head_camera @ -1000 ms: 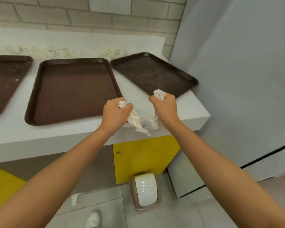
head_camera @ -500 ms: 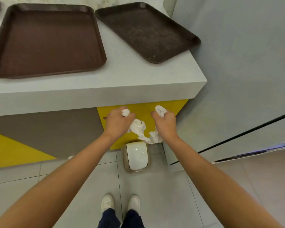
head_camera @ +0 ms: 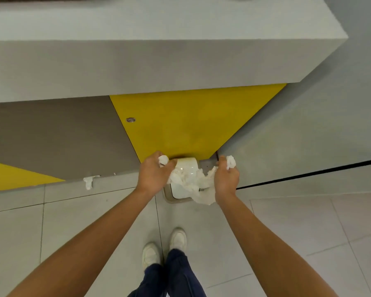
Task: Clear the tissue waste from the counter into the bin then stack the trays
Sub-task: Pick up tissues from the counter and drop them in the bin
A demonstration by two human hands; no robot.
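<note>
My left hand (head_camera: 154, 174) and my right hand (head_camera: 226, 179) each grip a wad of crumpled white tissue (head_camera: 199, 185), and loose tails of it hang between them. Both hands hover just above the small bin (head_camera: 184, 168) with its white swing lid, which stands on the floor against the yellow cabinet panel. The tissue partly covers the lid. The trays are out of view above the counter (head_camera: 159, 50), apart from a dark sliver at the top edge.
A stray scrap of tissue (head_camera: 88, 181) lies on the floor at the foot of the cabinet, left of the bin. The counter's thick white edge overhangs above. A grey wall (head_camera: 308, 136) stands to the right. My white shoes (head_camera: 165, 247) are on the tiled floor below.
Both hands have dropped from the counter's edge down to just over the bin, still gripping the tissue. My view has tilted down, so the trays have slid out of sight.
</note>
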